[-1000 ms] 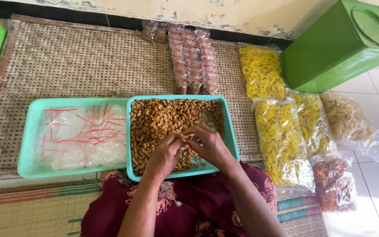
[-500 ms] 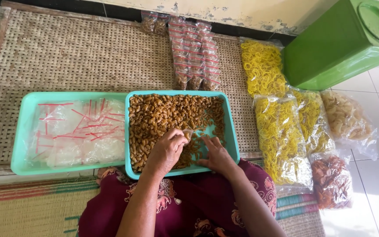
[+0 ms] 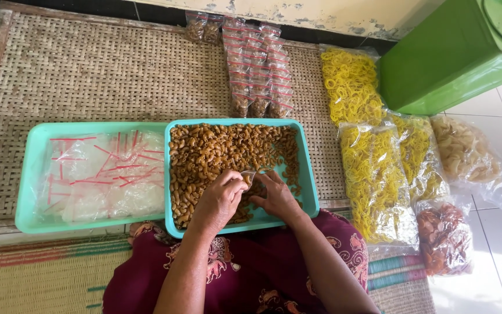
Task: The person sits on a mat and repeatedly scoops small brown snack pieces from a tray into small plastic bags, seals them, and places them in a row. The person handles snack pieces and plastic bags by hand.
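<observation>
Left hand (image 3: 219,199) and right hand (image 3: 277,196) pinching a small clear plastic bag (image 3: 247,177) between them, over brown macaroni-shaped snacks (image 3: 222,152) in a turquoise plastic tray (image 3: 310,185), second turquoise tray of empty red-striped bags (image 3: 99,173) beside

I take this for a home floor used for small-scale snack packing. I sit on a woven mat (image 3: 88,70) laid over white tiles (image 3: 495,244). Under my hands (image 3: 245,195) is a teal tray (image 3: 312,192) of brown snacks (image 3: 222,151); left of them a second tray (image 3: 30,174) holds empty red-strip bags (image 3: 100,174). Beyond my hands lie rows of filled packets (image 3: 257,64) by a worn wall (image 3: 297,11). To the right are bulk bags of yellow rings (image 3: 373,174) and a green bin (image 3: 448,58).
</observation>
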